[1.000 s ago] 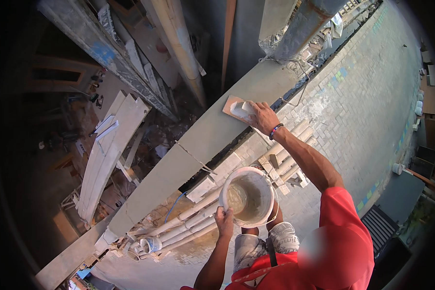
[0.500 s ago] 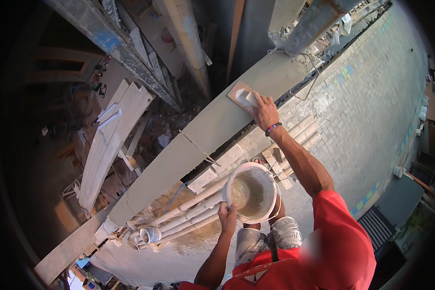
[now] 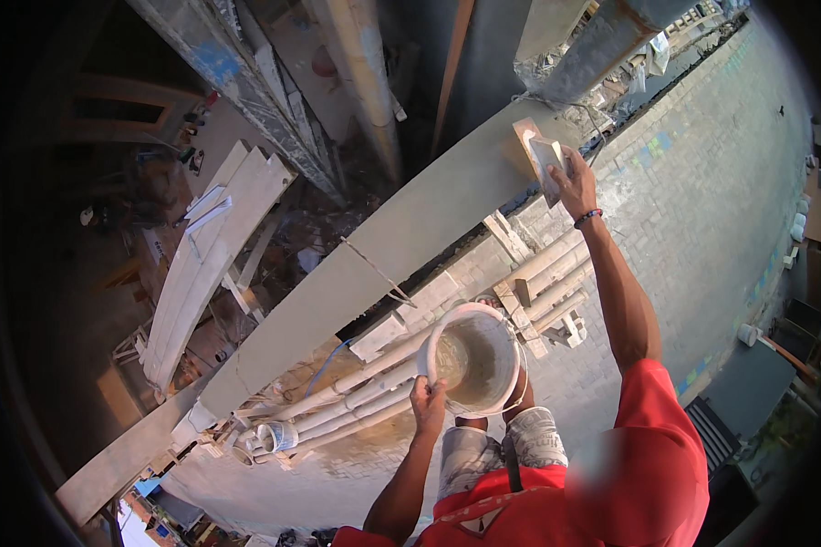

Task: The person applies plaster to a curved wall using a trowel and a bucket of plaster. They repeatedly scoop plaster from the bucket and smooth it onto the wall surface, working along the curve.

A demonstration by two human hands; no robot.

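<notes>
My right hand (image 3: 575,187) grips a flat rectangular plastering float (image 3: 533,157) by the handle, its fingers wrapped round it. The float is tilted and sits over the right-hand part of a long, smooth grey cement ledge (image 3: 401,228); whether it touches the surface I cannot tell. In front of my body, my left hand (image 3: 428,406) clasps the near left rim of a pale round bucket (image 3: 509,365). Cloudy, greyish water or thin slurry lies inside it. A thin wire handle hangs at the bucket's right side.
Bamboo poles (image 3: 365,397) and wooden blocks run below the ledge, with a small white-blue pail (image 3: 277,438) at their left end. A thin bent rod (image 3: 376,270) crosses the ledge. Upright posts (image 3: 365,82) rise beyond it. Paving (image 3: 693,219) spreads to the right.
My right hand has moved right with the float, which has turned from lying on the ledge to a steeper tilt. The bucket and my left hand have hardly moved.
</notes>
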